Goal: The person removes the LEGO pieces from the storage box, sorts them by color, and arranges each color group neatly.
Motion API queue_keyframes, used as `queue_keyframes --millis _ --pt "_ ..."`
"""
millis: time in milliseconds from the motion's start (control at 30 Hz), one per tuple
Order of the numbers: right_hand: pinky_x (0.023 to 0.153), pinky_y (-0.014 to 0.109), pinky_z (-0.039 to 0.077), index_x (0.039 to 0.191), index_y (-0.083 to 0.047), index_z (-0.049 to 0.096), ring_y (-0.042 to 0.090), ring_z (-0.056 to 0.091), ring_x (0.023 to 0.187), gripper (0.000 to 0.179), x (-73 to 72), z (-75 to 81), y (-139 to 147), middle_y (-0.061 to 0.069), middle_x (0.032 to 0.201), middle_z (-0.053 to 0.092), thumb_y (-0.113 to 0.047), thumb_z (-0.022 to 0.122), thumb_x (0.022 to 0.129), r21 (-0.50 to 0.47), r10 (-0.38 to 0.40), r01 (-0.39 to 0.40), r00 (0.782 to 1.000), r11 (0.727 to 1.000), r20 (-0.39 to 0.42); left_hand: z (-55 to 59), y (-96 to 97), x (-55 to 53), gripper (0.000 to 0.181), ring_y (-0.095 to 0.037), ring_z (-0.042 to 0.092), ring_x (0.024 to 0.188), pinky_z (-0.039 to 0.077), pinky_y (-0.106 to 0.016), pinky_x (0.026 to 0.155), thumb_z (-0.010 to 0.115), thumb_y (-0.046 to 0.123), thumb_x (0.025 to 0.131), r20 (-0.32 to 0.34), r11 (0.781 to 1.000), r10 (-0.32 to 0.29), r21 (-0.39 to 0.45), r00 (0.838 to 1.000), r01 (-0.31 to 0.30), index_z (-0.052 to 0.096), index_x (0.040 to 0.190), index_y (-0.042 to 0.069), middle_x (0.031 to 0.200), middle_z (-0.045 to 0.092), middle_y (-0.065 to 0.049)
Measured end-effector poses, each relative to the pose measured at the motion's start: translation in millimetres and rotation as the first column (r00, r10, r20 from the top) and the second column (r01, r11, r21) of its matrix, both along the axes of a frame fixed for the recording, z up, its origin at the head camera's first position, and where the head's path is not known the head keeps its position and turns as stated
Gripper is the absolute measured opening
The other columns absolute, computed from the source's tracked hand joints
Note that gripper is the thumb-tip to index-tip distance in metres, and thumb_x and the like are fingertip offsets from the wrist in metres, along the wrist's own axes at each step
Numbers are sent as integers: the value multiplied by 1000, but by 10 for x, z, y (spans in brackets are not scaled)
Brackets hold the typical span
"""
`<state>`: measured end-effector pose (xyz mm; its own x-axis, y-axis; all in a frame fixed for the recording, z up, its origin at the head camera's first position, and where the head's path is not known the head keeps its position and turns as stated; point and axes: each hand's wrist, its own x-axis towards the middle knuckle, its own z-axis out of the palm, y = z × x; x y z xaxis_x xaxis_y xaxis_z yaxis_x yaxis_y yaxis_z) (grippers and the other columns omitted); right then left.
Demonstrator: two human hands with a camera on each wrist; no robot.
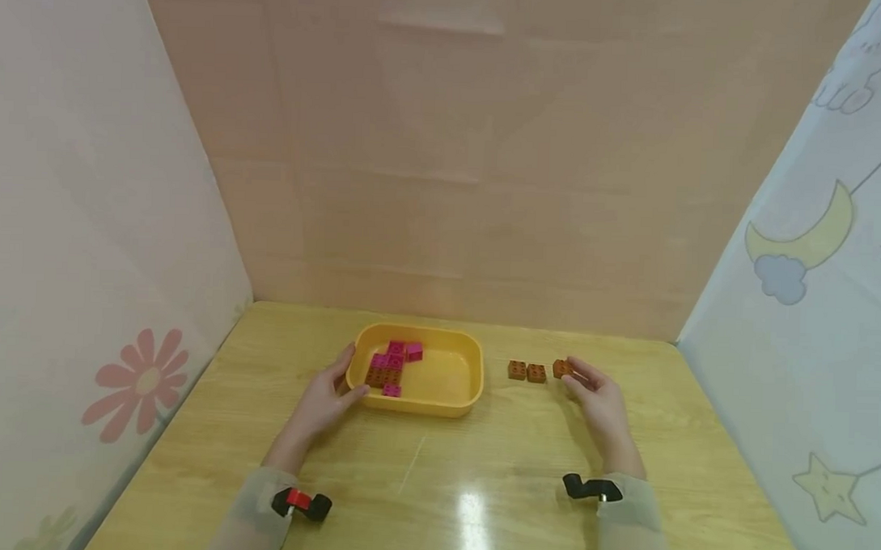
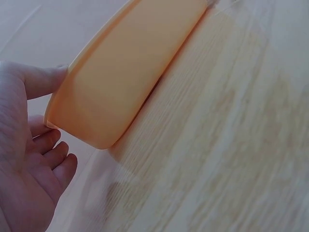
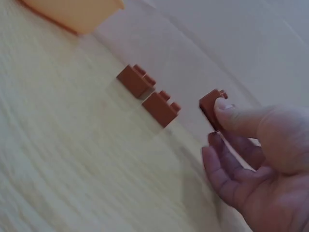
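Observation:
My left hand (image 1: pixel 324 399) grips the left end of a yellow plastic tray (image 1: pixel 446 409), thumb at its near rim and fingers around the outer side. In the left wrist view the tray's wall (image 2: pixel 120 72) shows between thumb and fingers. Inside the tray, toward its left, lie pink building bricks (image 1: pixel 397 349) and brown building bricks (image 1: pixel 383 377). Right of the tray, my right hand (image 1: pixel 602 400) pinches a brown building brick (image 3: pixel 209 106) between thumb and fingers, held just above the table. Two more brown bricks (image 3: pixel 136 81) stand side by side to its left, studs up.
The wooden table (image 1: pixel 404 476) carries everything. A plain pinkish-tan sheet (image 1: pixel 458 187) rises behind it. White printed panels stand at both sides, one with a flower (image 1: pixel 145 380), the other with a moon (image 1: pixel 813 239). Each wrist wears a strap with a black mount (image 1: pixel 592 487).

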<state>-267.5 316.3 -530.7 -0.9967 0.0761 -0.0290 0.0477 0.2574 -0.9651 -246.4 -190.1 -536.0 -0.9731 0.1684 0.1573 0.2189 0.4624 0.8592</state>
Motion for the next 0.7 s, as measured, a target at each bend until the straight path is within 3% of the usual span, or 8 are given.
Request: queue_keyframes --millis 233,467,567,700 --pt "95 4 43 157 -1 51 36 48 147 57 -87 -187 53 20 161 50 -21 69 108 119 1 -1 1000 993 3 -1 -2 3 86 -37 23 160 23 -49 129 75 17 102 28 1000 8 4 1000 -8 23 167 -3 175 19 -17" --pt "96 7 42 157 -4 53 36 50 146 54 -98 -163 56 19 158 54 -21 69 108 178 0 0 1000 984 2 27 6 -4 85 -38 24 159 25 -50 129 75 17 103 7 1000 -1 -15 1000 1 22 167 -4 175 20 -20" --pt "100 14 47 155 -4 55 37 53 144 52 -102 -157 51 21 155 56 -19 69 107 214 13 -13 1000 977 0 40 19 2 85 -37 24 160 25 -49 129 74 16 103 17 1000 1 -11 1000 -1 22 167 -5 175 20 -21" --pt "109 38 52 153 -4 57 39 57 139 49 -129 -157 53 23 149 61 -17 69 107 278 20 -16 1000 960 -11 34 21 16 84 -36 23 160 24 -49 129 74 15 103 29 1000 7 -2 1000 -7 23 167 -4 175 20 -20"
